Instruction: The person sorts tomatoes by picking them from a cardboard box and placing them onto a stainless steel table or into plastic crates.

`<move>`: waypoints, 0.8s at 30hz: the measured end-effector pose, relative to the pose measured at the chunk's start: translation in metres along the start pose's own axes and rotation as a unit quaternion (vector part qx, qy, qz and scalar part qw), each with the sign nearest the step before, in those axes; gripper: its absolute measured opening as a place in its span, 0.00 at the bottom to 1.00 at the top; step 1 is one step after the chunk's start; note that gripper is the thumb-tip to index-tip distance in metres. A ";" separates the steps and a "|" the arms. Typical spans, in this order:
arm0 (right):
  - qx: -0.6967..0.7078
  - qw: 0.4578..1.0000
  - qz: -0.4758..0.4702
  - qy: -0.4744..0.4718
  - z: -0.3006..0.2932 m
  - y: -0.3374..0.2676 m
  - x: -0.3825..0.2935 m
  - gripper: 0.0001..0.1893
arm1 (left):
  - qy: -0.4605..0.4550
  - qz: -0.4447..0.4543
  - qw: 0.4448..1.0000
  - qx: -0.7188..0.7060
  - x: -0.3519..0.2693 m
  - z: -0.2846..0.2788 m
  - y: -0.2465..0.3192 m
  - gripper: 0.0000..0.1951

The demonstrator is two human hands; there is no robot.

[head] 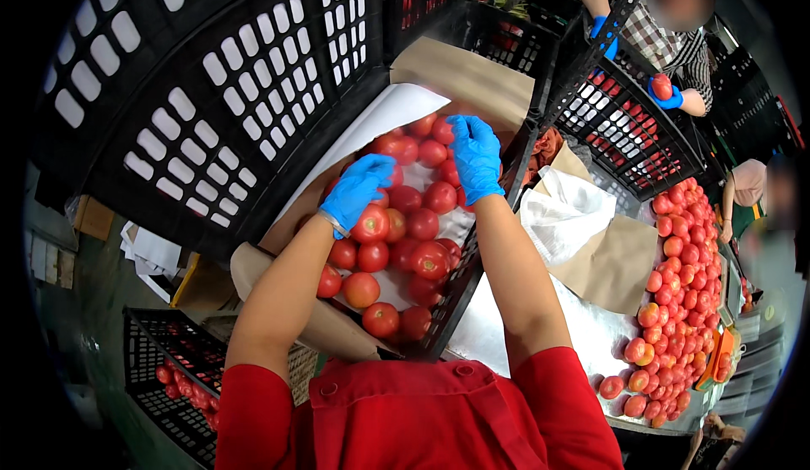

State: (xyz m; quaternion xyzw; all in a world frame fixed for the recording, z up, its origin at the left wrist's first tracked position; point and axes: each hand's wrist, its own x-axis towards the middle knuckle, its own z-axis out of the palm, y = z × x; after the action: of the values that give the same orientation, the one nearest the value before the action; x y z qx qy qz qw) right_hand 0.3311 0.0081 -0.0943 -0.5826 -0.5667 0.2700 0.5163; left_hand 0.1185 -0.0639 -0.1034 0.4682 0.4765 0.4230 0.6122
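Observation:
Before me stands a black plastic crate (459, 296) lined with brown paper (465, 68) and white paper, with many red tomatoes (405, 199) lying in it. My left hand (359, 188), in a blue disposable glove, is over the tomatoes on the crate's left side, its fingers bent; what lies under the fingertips is hidden. My right hand (476, 153), gloved the same way, is at the upper right of the tomatoes, with fingertips bent beside a tomato (443, 130). Whether either hand grips a tomato cannot be told.
Black crates (209, 103) rise at the left. On the metal table (591, 299) to the right are a tomato pile (683, 293), brown paper (607, 258) and white plastic (563, 207). Across it, a person in blue gloves holds a tomato (661, 86). A tomato crate (171, 356) is lower left.

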 end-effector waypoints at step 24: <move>-0.287 0.896 -0.165 -0.295 0.088 0.015 0.002 0.38 | 0.172 0.210 0.917 0.291 0.023 -0.033 0.010 0.20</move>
State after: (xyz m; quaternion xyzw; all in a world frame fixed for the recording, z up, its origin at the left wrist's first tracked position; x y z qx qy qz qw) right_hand 0.2582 0.0388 -0.1355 -0.4974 -0.8338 0.1659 0.1729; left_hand 0.0894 -0.0343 -0.1010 0.6350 0.5672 0.4586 0.2542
